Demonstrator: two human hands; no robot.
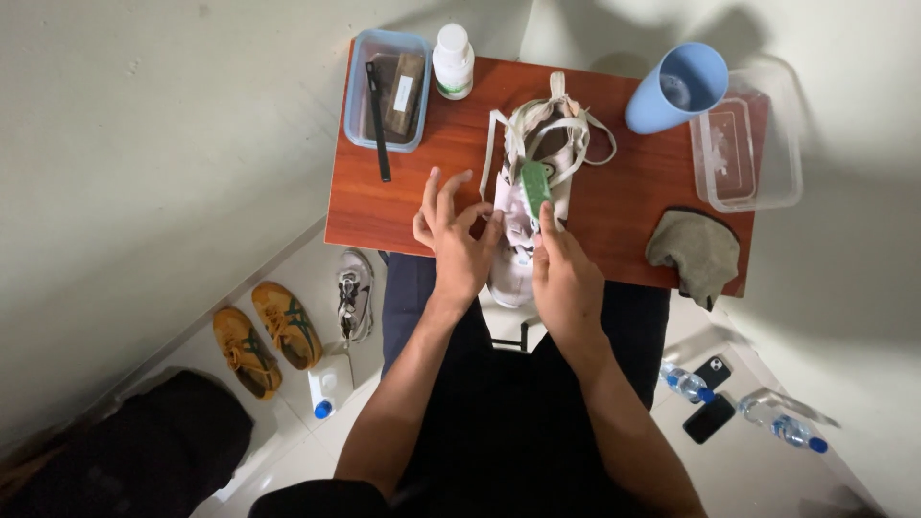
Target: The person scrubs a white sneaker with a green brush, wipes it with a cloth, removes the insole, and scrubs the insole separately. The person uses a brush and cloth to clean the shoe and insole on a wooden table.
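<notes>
A pale pink and white sneaker (523,206) lies lengthwise on the small red-brown table (384,201), its toe towards me and its laces spread loose at the far end. My left hand (456,240) rests against the shoe's left side with fingers spread. My right hand (561,273) grips a small green brush (534,184) and presses it onto the shoe's upper.
On the table stand a blue tub (357,91) with a brush and a block, a white bottle (453,62), a tilted blue cup (676,88), a clear box (758,144) and a grey cloth (698,251). Shoes, water bottles and phones lie on the floor.
</notes>
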